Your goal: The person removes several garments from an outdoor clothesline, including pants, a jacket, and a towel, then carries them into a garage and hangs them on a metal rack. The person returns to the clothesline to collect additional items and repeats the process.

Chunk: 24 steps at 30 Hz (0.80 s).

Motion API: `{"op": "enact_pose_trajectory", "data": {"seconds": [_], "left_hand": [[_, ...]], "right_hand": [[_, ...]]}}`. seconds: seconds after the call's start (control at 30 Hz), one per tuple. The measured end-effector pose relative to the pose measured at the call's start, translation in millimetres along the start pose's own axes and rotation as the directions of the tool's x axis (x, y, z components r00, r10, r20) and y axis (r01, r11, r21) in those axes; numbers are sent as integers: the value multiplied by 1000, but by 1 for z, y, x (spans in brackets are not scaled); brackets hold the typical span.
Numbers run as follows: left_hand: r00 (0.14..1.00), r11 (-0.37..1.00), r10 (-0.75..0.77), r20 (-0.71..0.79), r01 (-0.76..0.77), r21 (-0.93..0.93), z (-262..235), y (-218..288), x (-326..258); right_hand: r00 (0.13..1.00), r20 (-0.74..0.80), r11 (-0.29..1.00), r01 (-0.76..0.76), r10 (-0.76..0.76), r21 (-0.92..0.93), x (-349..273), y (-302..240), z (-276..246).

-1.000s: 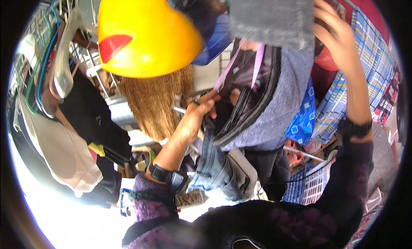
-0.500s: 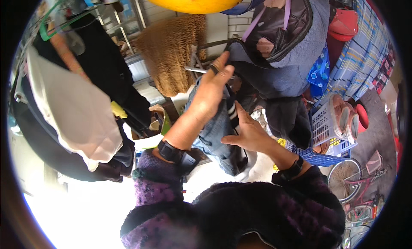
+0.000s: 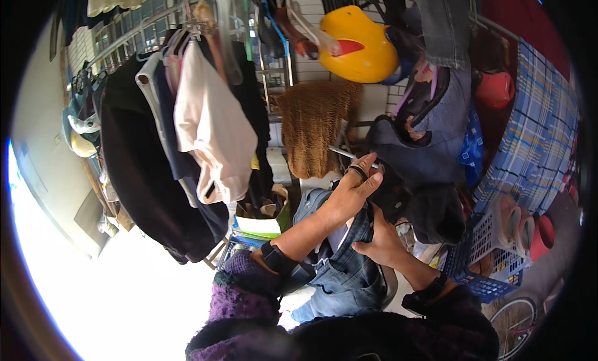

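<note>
Blue jeans (image 3: 349, 275) hang bunched in front of me, their waist opening turned partly upward. My right hand (image 3: 383, 241) grips the waistband, thumb on the near face and fingers behind the cloth. My left forearm crosses over the jeans. Just beyond the waist, my left hand (image 3: 354, 190), a dark ring on one finger, is curled closed; its fingertips and whatever they hold are hidden. Right beside those fingers runs a pale tube (image 3: 341, 152).
At left, clothes hang from a rail, among them a white garment (image 3: 215, 124). Ahead are a brown knitted cloth (image 3: 317, 127), a yellow helmet (image 3: 358, 46) and a grey-blue padded cover (image 3: 405, 146). To the right stand a blue basket (image 3: 483, 280) with shoes and a checked cloth (image 3: 529, 131).
My view has tilted up and swung left, bringing in more of the hanging clothes. The jeans have turned so their waist opening shows, and my left fingers have curled in.
</note>
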<state>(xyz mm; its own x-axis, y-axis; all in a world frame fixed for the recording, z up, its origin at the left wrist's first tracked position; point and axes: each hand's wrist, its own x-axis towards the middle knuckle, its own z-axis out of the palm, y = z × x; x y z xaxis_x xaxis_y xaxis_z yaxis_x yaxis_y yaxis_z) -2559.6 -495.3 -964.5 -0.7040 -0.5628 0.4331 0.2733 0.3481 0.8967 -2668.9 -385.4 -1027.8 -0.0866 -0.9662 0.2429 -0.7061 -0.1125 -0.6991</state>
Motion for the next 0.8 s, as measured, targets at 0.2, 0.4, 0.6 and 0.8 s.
{"op": "enact_pose_trajectory", "data": {"seconds": [0.2,0.4,0.6,0.8], "left_hand": [[998,1000,16,-56,-16,3,-32,24,-25],[968,821,-50,247,-101,561,-108,64,-29],[780,272,608,151,-382,883,-127,113,-5],[574,-500,681,454,-88,861,-111,146,86]], "right_hand": [[986,37,975,154,-162,160,26,-37,24],[983,2,965,182,-185,189,55,-55,46],[993,-35,941,118,-113,316,84,-50,33],[985,-49,885,171,-167,432,104,-51,-7]]}}
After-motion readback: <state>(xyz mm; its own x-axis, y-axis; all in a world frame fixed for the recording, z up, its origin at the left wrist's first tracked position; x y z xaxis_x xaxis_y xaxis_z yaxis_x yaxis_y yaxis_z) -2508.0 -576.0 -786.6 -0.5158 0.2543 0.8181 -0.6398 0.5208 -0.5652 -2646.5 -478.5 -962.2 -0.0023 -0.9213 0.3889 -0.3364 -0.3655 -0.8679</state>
